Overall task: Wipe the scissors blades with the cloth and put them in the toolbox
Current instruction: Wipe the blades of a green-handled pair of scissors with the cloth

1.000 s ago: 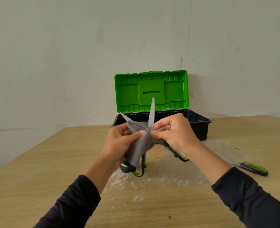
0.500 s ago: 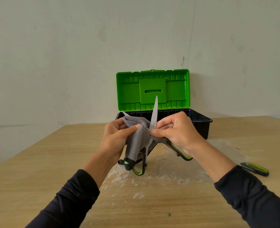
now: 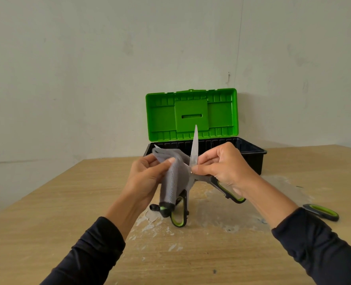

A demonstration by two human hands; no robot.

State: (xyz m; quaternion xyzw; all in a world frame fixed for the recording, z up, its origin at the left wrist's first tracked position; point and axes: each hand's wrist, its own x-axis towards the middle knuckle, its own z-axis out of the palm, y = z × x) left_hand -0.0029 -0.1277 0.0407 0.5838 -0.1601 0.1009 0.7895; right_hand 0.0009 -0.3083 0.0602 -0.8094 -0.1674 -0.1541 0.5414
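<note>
Bench of pale wood fills your view, with a plain grey wall behind its far edge and white scuffs smeared across its middle. Toolbox, black with its green lid standing open, sits at the far edge, just behind your hands. Your right hand is closed on the scissors near the pivot, thumb and forefinger pinched there, the other fingers curled over one black-and-green handle; the free blade points straight up in front of the lid. Your left hand grips the grey cloth, thumb pressing it against the fingers, wrapped over the other blade, whose tip pokes out to the upper left. The cloth hangs down past the second handle loop, above the scuffed patch. A second pair of scissors lies flat near the bench's right edge, partly hidden by your right sleeve.
</note>
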